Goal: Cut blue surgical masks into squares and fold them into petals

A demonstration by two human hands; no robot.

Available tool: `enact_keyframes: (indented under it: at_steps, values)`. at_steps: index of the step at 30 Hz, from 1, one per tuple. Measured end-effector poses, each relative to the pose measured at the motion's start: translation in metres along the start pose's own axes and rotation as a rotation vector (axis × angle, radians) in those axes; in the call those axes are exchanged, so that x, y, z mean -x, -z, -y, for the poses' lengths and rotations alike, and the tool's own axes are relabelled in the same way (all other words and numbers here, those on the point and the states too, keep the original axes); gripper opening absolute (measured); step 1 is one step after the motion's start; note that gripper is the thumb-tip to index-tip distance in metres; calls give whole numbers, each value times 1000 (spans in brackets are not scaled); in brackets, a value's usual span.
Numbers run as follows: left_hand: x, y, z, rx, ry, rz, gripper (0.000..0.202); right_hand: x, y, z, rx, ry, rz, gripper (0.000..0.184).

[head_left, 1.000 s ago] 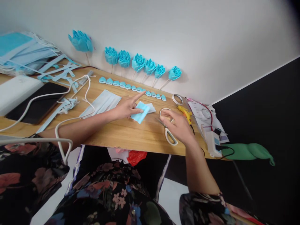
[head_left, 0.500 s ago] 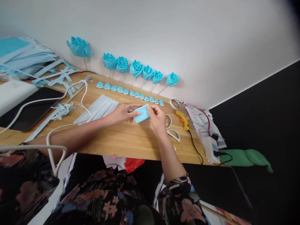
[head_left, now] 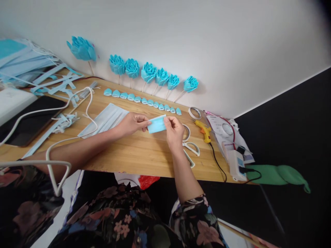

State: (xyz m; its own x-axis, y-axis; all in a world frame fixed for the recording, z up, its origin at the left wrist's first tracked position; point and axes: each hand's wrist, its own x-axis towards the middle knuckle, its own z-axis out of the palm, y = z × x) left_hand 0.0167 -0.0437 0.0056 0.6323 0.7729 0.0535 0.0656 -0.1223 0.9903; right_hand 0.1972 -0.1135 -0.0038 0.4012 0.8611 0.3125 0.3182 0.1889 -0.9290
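A small light-blue piece of face-mask fabric [head_left: 157, 124] is stretched between my two hands, above the wooden table. My left hand [head_left: 134, 123] pinches its left edge between thumb and fingers. At the upper right corner, my right hand [head_left: 174, 131] grips it the same way. Flat on the table behind my left hand lies a pleated face mask [head_left: 106, 119]. Beyond my hands runs a row of small folded blue petals [head_left: 137, 99]. White-handled scissors [head_left: 191, 148] lie beside my right wrist, partly hidden by it.
Blue fabric roses on sticks [head_left: 148, 72] lean along the wall. To the right are a tape roll [head_left: 194, 113], a yellow glue gun [head_left: 203, 130] and a power strip [head_left: 236, 165]. A dark tablet [head_left: 33, 119], a white cable [head_left: 89, 103] and mask scraps [head_left: 62, 81] crowd the left.
The blue piece has been turned more level, and my left fingers have shifted to its left edge. My right hand keeps its hold. The view has moved slightly, showing more of the scissors.
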Motion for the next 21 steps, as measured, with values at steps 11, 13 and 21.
enact_keyframes:
  at_steps: [11,13,21]
  values:
    - [-3,-3,6,38,-54,-30,28,5,2,1,111,111,57,22]
    - [-3,-4,5,4,-86,-44,23,7,0,1,152,145,87,21]
    - [-3,-3,10,78,-114,-83,15,13,-9,1,63,-15,220,40]
